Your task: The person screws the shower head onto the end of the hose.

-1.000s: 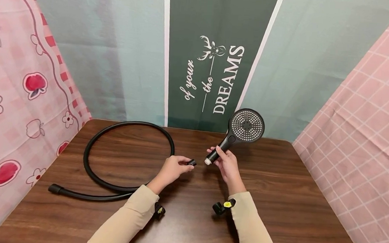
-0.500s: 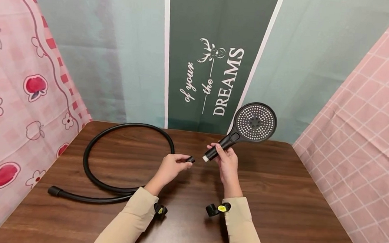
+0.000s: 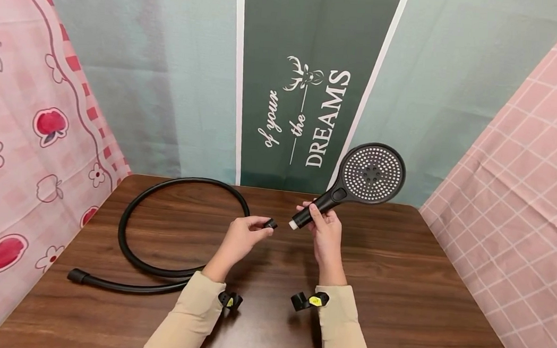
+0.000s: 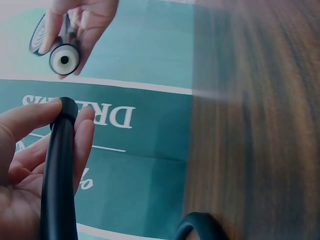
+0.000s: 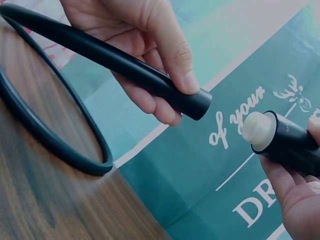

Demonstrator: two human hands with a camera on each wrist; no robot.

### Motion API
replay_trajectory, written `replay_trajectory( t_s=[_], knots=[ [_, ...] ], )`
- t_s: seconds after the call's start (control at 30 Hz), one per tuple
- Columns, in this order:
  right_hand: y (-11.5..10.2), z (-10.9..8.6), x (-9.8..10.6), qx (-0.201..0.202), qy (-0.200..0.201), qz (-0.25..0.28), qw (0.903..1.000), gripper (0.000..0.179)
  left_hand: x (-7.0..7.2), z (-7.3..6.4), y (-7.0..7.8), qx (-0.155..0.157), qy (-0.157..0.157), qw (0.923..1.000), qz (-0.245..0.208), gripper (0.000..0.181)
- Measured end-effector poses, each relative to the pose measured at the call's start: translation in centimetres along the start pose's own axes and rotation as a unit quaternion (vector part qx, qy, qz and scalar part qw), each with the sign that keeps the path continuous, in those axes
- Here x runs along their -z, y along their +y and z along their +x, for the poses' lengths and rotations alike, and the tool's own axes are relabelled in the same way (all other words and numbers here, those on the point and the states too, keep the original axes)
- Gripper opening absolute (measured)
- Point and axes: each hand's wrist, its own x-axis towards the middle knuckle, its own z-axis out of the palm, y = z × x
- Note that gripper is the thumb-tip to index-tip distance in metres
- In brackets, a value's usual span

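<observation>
Hands of a person in beige sleeves, placed above a dark wood-grain table: left hand gripping one end of a black shower hose, right hand grasping a black handheld shower head. The shower hose, the longer piece, is smooth and forms one wide loop on the left half of the surface; the loop's crest lies near the back edge, and a slightly wider collar at the far end points to the left edge. The shower head has a broad round face set with rings of pale nozzles, a button at the neck, and a straight handle finishing in a white connector, which shows a dark central hole in the left wrist view. It slants up and rightward from the right hand toward the back edge, its connector directed at the left hand. Left thumb and fingers are curled round the hose's end fitting; right fingers wrap behind the handle, thumb across its front. End fitting and connector stand between the hands, near each other but apart.
</observation>
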Motion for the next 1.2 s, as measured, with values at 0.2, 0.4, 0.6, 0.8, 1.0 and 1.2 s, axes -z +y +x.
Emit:
replay_trajectory(
  t_s=[0.2,0.4,0.6,0.8,1.0,1.2],
  knots=[
    [-0.4,-0.1,0.1,0.003,0.000,0.019,0.9998,0.009,0.1,-0.2,0.2,-0.001,-0.006,1.0000,0.000,0.030],
    [-0.4,-0.4,-0.1,0.000,-0.004,0.020,0.9998,0.009,0.1,-0.5,0.2,0.006,-0.007,1.0000,0.000,0.032],
    [-0.4,-0.4,-0.2,0.001,-0.008,0.016,0.9998,0.012,0.0,-0.6,0.3,0.009,-0.011,0.9999,-0.003,0.032],
    [-0.3,-0.6,-0.6,0.002,-0.015,0.017,0.9997,0.012,-0.1,-0.7,0.5,0.005,-0.018,0.9998,-0.009,0.032],
    [0.1,-0.7,-1.0,0.001,-0.022,0.028,0.9994,0.012,-0.1,-0.6,0.5,0.002,-0.030,0.9994,-0.016,0.031],
    [0.5,-0.8,-1.2,-0.003,-0.023,0.027,0.9994,0.015,0.0,-0.7,0.5,0.005,-0.042,0.9988,-0.024,0.029]
  ],
)
